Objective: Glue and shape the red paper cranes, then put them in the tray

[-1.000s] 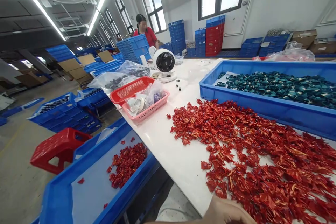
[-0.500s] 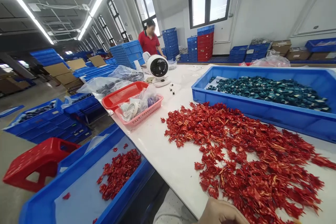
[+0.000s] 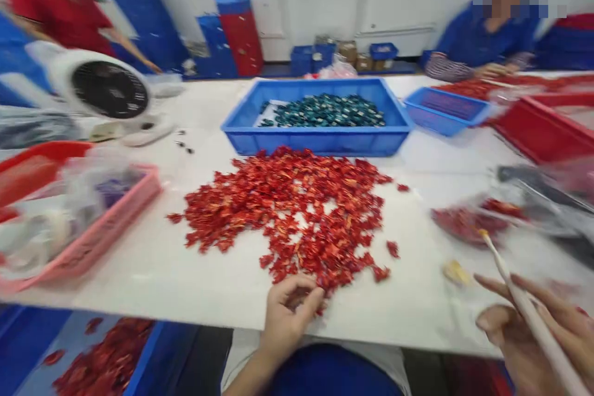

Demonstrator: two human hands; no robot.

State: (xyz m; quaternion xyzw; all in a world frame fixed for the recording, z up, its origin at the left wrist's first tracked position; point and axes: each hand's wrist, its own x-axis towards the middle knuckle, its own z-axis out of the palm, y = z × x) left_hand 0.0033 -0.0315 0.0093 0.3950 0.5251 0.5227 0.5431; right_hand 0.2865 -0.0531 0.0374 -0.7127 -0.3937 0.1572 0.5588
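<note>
My left hand (image 3: pixel 290 318) is at the front of a spread of small red leaf-like pieces (image 3: pixel 297 198) on the white table. Its thumb and fingers are curled together in a pinch; what is between them, if anything, is hidden. On the right, my right hand (image 3: pixel 541 328) holds a thin white stick (image 3: pixel 524 303) with a yellowish tip, slanting up and left, slightly blurred. A small pale yellow lump (image 3: pixel 456 273) lies left of that hand. Beyond the stick's tip is a clear plastic bag (image 3: pixel 538 210) beside dark red material (image 3: pixel 468 224).
Behind the red pieces stands a blue tray (image 3: pixel 320 141) of dark green pieces. A pink basket (image 3: pixel 97 232) and white fan (image 3: pixel 51 71) are at left, a smaller blue tray (image 3: pixel 445 117) and red bin (image 3: pixel 533 124) at right. Co-workers in red and blue stand or sit across.
The view has swung right and levelled. My right hand with the stick and a co-worker in blue now show, and my left hand appears more fully at the pile's front.
</note>
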